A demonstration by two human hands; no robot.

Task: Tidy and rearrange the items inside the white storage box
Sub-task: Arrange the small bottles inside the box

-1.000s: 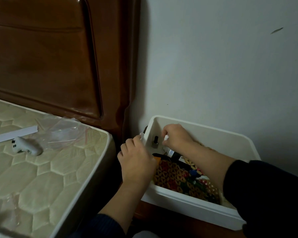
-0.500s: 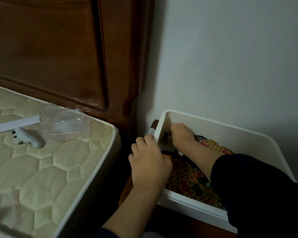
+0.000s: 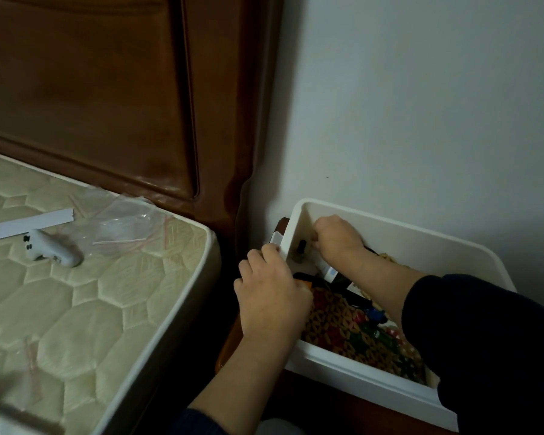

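The white storage box (image 3: 421, 246) stands on a low wooden surface between the bed and the wall. My left hand (image 3: 272, 296) grips its left rim, fingers curled over the edge. My right hand (image 3: 336, 238) reaches into the box's far left corner with fingers curled; what it holds is hidden. A small dark bottle (image 3: 299, 251) stands upright against the left inner wall, just left of that hand. A patterned red, orange and green cloth (image 3: 343, 328) fills the box's bottom, with a white-and-black packet (image 3: 330, 273) and dark items lying on it.
A mattress (image 3: 76, 293) lies to the left, carrying a white controller (image 3: 49, 251), a white strip (image 3: 25, 226) and a clear plastic bag (image 3: 123, 224). A dark wooden headboard (image 3: 107, 105) rises behind it. A pale wall (image 3: 421, 105) backs the box.
My right hand has moved deeper into the box's far left corner, past the small bottle. My left hand stays on the rim. The camera has shifted slightly.
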